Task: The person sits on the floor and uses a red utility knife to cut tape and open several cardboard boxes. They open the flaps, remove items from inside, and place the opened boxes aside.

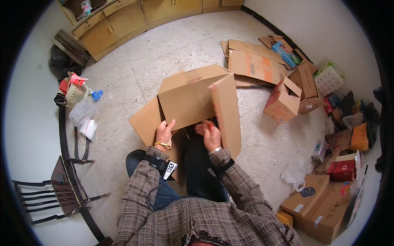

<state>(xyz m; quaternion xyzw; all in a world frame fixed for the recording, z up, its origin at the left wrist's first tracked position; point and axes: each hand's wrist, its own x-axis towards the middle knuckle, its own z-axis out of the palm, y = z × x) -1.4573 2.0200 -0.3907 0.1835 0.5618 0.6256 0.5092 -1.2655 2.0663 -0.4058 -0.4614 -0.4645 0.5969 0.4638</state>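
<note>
A large cardboard box (pixel 190 101) with its flaps spread stands before me, between and over my knees. My left hand (pixel 164 133) grips the lower edge of its near panel, thumb on top, beside the left flap (pixel 147 118). Slightly blurred, my right hand (pixel 210 135) is close to the inner side of the right flap (pixel 229 113). A small red object (pixel 210 125) shows between its thumb and fingers; most of it is hidden, so its kind is unclear. Below the panel's edge a thin, pale, pointed thing (pixel 186 133) is visible against the dark.
Flattened cardboard (pixel 257 66) lies beyond the box on the right. A smaller carton (pixel 283 100) stands nearer. Long cartons (pixel 315 206) and bags line the right wall. At left are a toppled chair (pixel 64 187) and a plastic basket (pixel 77 93). Wooden cabinets (pixel 127 23) run along the back.
</note>
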